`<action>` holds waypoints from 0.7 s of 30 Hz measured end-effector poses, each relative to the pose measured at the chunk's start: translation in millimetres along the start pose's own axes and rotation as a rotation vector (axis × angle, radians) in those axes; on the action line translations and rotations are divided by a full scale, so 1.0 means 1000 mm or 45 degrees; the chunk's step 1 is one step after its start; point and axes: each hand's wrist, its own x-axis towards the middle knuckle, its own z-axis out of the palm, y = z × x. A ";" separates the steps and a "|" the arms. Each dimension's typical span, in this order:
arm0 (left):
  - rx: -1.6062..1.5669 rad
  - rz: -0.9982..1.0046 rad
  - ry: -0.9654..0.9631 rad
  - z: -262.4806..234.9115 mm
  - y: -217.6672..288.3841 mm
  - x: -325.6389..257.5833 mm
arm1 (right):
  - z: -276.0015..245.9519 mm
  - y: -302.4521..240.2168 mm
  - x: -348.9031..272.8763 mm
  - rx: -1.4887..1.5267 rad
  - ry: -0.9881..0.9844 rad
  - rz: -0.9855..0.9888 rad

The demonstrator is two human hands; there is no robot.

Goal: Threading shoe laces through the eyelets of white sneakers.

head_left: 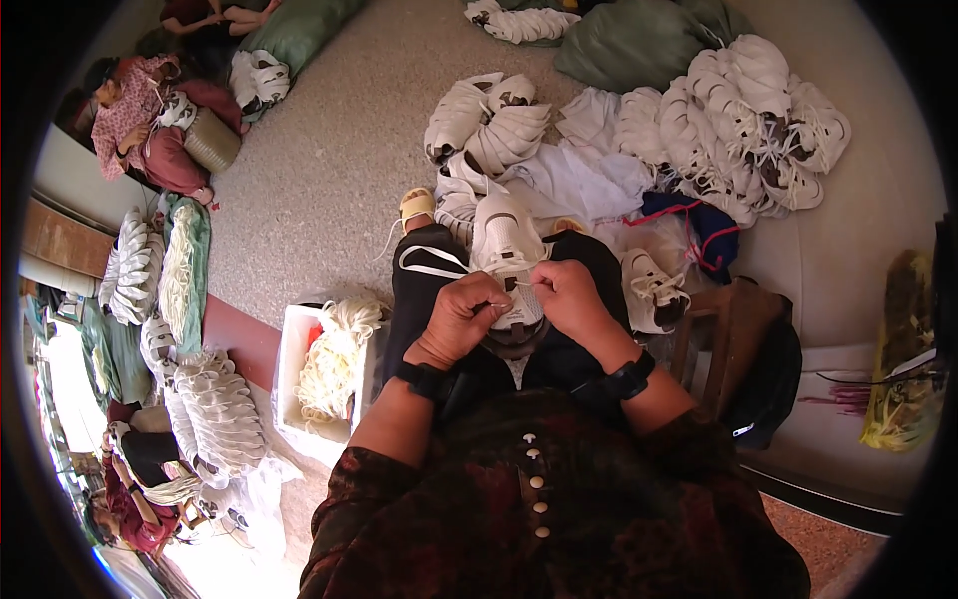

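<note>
Left fingers (489, 294) and right fingers (548, 277) pinch lace (522, 284) over one shoe (504, 238); speckled floor (309, 180) bears shoe heaps (506, 140).

The floor (299, 190) is speckled grey. On it lie white shoes (504, 143) and, at far right, a green sack (631, 45). A white box (288, 374) sits near left.

Matt netted cloth and smooth patches are seen on the shoe (503, 232), at the clock's middle. At eight o'clock, soft laces (334, 374) are held in a smooth, plastic-looking box (289, 374). At eleven, a rough, stony floor (389, 90) is seen. At one, a sack (634, 45) is made of dull, cloth-like stuff. At four, shiny plastic is wrapped round a bundle (893, 404).
</note>
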 end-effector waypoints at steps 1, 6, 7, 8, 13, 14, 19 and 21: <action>-0.004 -0.016 -0.006 0.000 0.000 0.000 | 0.000 -0.001 0.001 -0.128 0.008 -0.073; -0.012 -0.029 -0.018 -0.001 0.001 0.000 | 0.002 -0.006 0.001 -0.330 0.006 -0.101; -0.014 -0.036 -0.021 -0.001 0.001 0.000 | 0.002 -0.007 0.000 -0.355 0.019 -0.110; -0.016 -0.043 -0.024 -0.001 0.002 0.000 | 0.003 -0.009 0.000 -0.357 0.018 -0.111; -0.006 -0.022 -0.017 -0.001 -0.003 -0.001 | 0.004 -0.011 -0.003 -0.484 0.095 -0.180; 0.001 -0.021 -0.018 -0.001 -0.003 -0.001 | 0.004 -0.010 -0.003 -0.486 0.095 -0.180; -0.008 -0.026 -0.020 -0.002 -0.003 -0.001 | 0.008 -0.004 -0.004 -0.345 0.095 -0.139; -0.009 -0.022 -0.020 -0.001 -0.004 -0.001 | 0.009 -0.002 -0.002 -0.286 0.100 -0.125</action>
